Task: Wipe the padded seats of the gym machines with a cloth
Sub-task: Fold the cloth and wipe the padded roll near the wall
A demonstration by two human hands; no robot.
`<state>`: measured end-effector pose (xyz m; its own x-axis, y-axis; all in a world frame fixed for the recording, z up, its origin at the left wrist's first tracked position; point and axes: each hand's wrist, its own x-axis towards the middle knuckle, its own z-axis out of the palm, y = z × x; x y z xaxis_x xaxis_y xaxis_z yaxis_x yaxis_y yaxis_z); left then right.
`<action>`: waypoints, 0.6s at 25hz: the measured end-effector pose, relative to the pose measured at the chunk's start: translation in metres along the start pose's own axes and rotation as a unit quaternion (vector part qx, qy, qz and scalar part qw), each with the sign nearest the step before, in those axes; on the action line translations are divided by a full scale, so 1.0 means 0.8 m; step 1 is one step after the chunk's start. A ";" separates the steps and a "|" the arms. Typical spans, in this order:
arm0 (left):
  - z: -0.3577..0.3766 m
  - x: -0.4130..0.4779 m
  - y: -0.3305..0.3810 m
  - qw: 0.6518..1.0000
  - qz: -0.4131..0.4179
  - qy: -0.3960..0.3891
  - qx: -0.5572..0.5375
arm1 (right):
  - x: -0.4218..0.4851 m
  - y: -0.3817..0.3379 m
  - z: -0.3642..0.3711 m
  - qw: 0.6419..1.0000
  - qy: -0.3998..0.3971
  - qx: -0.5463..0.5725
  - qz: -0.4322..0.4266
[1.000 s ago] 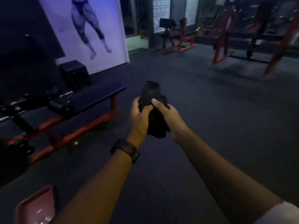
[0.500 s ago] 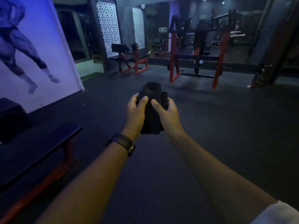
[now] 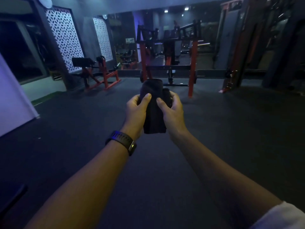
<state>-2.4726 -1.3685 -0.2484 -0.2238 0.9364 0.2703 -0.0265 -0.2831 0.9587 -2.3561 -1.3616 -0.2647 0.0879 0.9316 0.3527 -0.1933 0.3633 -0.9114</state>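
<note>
Sight has swung right; red machine now ahead. Left hand and right hand together clutch cloth; I judge transit, approach next.

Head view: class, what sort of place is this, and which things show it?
Most likely a gym: a red-framed rack machine stands ahead, a red machine with a black pad sits to its left, and dark matting covers the floor.

You held a black cloth, and your watch strap was black too. The machine frames at upper centre were red with black pads, and the wall panels at upper left showed white leaf-pattern latticework.
</note>
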 end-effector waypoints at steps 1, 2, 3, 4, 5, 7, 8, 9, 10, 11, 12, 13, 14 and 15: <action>0.010 0.048 -0.008 1.000 0.007 0.006 -0.002 | 0.048 0.013 0.005 1.000 0.000 0.002 0.002; 0.016 0.093 -0.014 1.000 0.014 0.015 -0.004 | 0.092 0.023 0.011 1.000 -0.003 0.003 0.005; 0.019 0.137 -0.019 0.999 0.023 0.025 -0.006 | 0.134 0.032 0.020 1.000 -0.007 0.003 0.004; 0.019 0.183 -0.025 0.999 0.029 0.033 -0.007 | 0.177 0.039 0.030 1.000 -0.013 -0.005 0.005; 0.018 0.226 -0.030 0.999 0.034 0.038 -0.007 | 0.217 0.046 0.041 1.000 -0.022 -0.016 0.014; 0.012 0.313 -0.047 0.998 0.043 0.049 -0.003 | 0.297 0.066 0.066 0.997 -0.058 -0.033 0.049; 0.007 0.352 -0.059 0.997 0.049 0.056 -0.003 | 0.335 0.079 0.077 0.993 -0.079 -0.043 0.070; 0.001 0.392 -0.071 0.996 0.054 0.064 -0.005 | 0.373 0.095 0.090 0.990 -0.100 -0.051 0.087; -0.006 0.432 -0.084 0.995 0.058 0.076 -0.006 | 0.413 0.115 0.104 0.987 -0.115 -0.052 0.098; -0.016 0.479 -0.100 0.994 0.064 0.088 -0.006 | 0.458 0.140 0.123 0.986 -0.127 -0.041 0.097; -0.027 0.523 -0.114 0.993 0.071 0.098 -0.004 | 0.498 0.164 0.144 0.987 -0.133 -0.027 0.086; -0.039 0.567 -0.127 0.991 0.080 0.106 -0.002 | 0.538 0.188 0.166 0.989 -0.131 -0.017 0.071; -0.053 0.614 -0.141 0.990 0.086 0.114 0.000 | 0.580 0.212 0.192 0.991 -0.125 -0.010 0.056; -0.067 0.662 -0.153 0.988 0.088 0.124 0.001 | 0.621 0.234 0.219 0.992 -0.116 -0.005 0.046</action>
<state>-2.6398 -0.8492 -0.2274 -0.4565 0.7932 0.4030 0.0363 -0.4360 0.8992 -2.5194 -0.8287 -0.2227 -0.1566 0.9389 0.3066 -0.1806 0.2779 -0.9435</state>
